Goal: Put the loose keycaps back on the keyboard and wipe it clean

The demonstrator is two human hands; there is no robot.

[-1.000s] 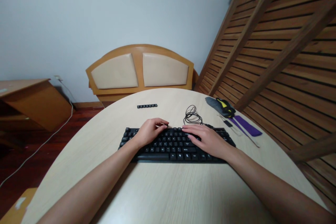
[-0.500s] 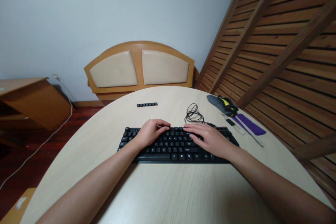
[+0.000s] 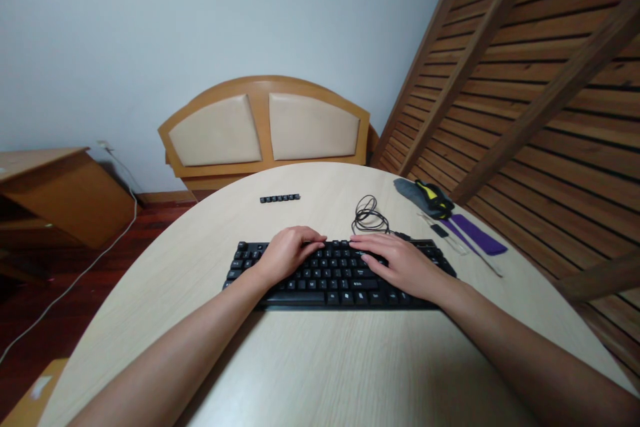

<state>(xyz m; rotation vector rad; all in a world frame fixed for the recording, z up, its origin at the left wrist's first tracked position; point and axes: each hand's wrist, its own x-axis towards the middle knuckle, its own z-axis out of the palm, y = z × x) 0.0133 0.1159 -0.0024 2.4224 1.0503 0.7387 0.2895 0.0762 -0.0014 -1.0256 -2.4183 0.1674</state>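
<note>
A black keyboard lies across the table before me. At its far edge, left of the middle, my left hand has thumb and fingers drawn together over the top row of keys; whatever is between the fingertips is too small to make out. My right hand rests flat on the keyboard's right part with its fingers stretched out, the fingertips touching keys in the top row. Beyond the left hand, several loose black keycaps stand in a line on the table. Both hands hide part of the keys.
The pale round table carries a coiled black cable behind the keyboard. At the right lie a grey and yellow-black item, a small wire tool with a black handle and a purple strip. A wooden headboard stands behind.
The left fingertips have shifted very slightly right along the keyboard's top row. The right hand stays in place, and the view has tilted a little.
</note>
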